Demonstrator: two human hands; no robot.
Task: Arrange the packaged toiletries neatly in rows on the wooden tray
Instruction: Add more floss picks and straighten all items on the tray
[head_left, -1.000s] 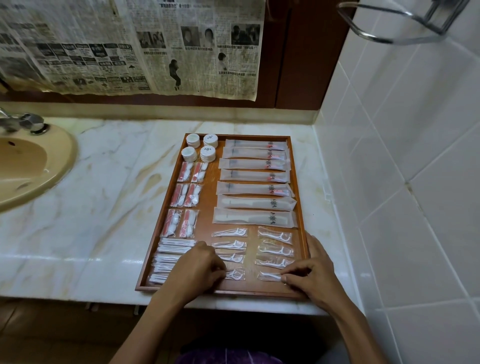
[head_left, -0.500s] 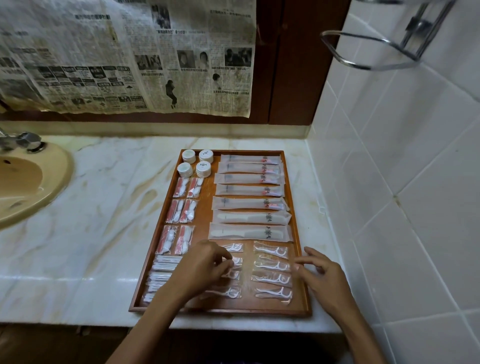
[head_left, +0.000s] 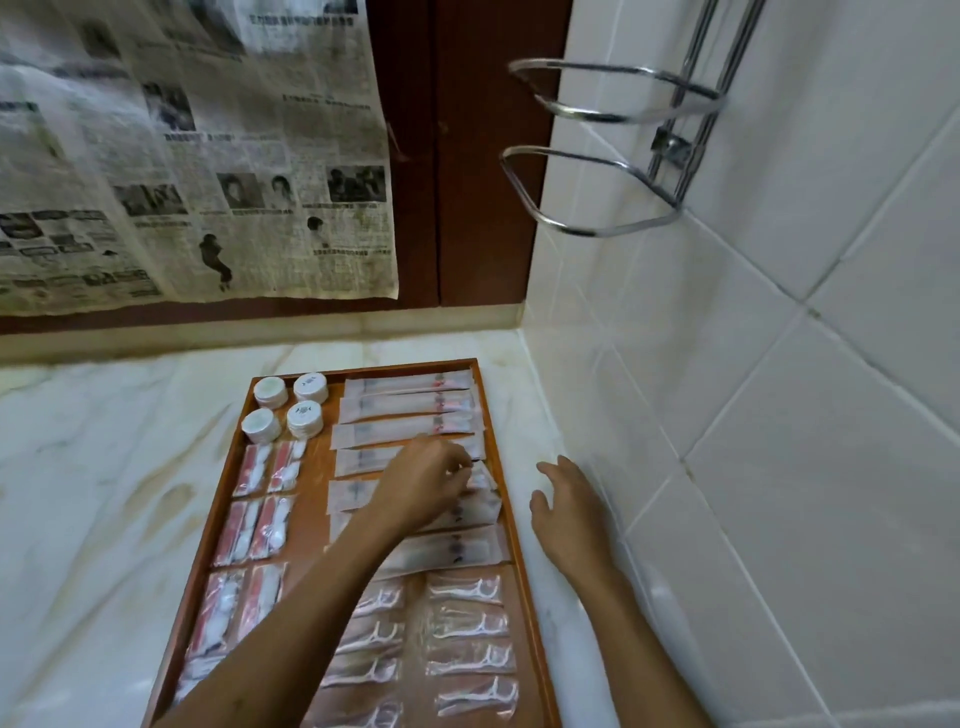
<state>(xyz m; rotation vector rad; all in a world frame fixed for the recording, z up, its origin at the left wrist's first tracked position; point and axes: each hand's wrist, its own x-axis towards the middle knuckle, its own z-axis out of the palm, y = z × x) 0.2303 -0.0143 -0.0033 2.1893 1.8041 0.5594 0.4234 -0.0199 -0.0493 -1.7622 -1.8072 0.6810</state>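
The wooden tray (head_left: 206, 540) lies on the marble counter against the right wall. It holds white round jars (head_left: 288, 410) at the far left, long clear packets (head_left: 410, 405) in a column at the far right, red-and-white sachets (head_left: 265, 525) down the left, and floss pick packets (head_left: 467, 623) in two columns near me. My left hand (head_left: 431, 483) reaches across the tray and pinches the right end of a long packet (head_left: 485, 480), which lies tilted. My right hand (head_left: 566, 512) hovers with relaxed fingers over the counter just right of the tray, holding nothing. My left forearm hides part of the near packets.
A white tiled wall (head_left: 779, 467) rises close along the tray's right side. Two chrome holder rings (head_left: 597, 197) jut out from it above the counter. Newspaper (head_left: 208, 182) hangs on the back wall. Bare marble counter (head_left: 104, 467) stretches to the left.
My left hand has moved from the floss pick packets up to the long packets. My right hand has come off the tray's near corner to the counter beside it. The view has tilted up.
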